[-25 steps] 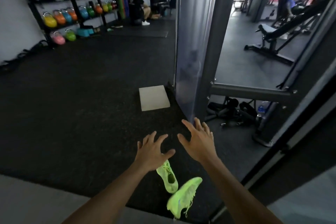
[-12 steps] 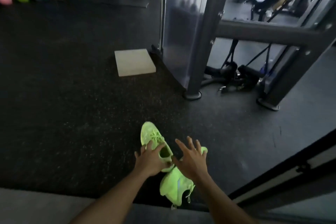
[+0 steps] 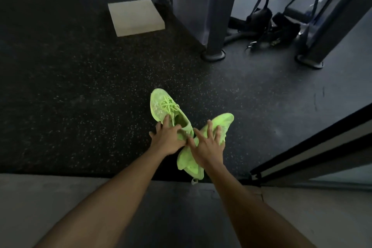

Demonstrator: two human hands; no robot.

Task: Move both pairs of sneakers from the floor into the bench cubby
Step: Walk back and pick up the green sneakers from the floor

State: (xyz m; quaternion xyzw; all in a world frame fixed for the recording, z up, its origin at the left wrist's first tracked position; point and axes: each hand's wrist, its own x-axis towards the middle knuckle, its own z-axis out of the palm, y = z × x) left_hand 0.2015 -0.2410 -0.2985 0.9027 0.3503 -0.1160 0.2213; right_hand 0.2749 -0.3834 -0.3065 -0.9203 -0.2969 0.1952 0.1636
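Two neon green sneakers lie on the black speckled floor. One sneaker (image 3: 163,104) stands upright with its toe pointing away from me. My left hand (image 3: 169,139) grips its heel collar, thumb at the opening. The other sneaker (image 3: 224,121) lies on its side, crossing behind the first one's heel. My right hand (image 3: 207,145) rests on it with fingers spread. No other pair and no bench cubby are in view.
A pale square pad (image 3: 135,17) lies on the floor farther off. Grey machine posts (image 3: 213,26) with round feet stand beyond the sneakers, with black straps and handles (image 3: 265,24) behind them. A grey ledge (image 3: 40,197) runs along the near edge. A door frame (image 3: 312,151) slants at right.
My view has tipped down and moved closer. Both hands have dropped from above the floor onto the green sneakers, the left one closing on a heel.
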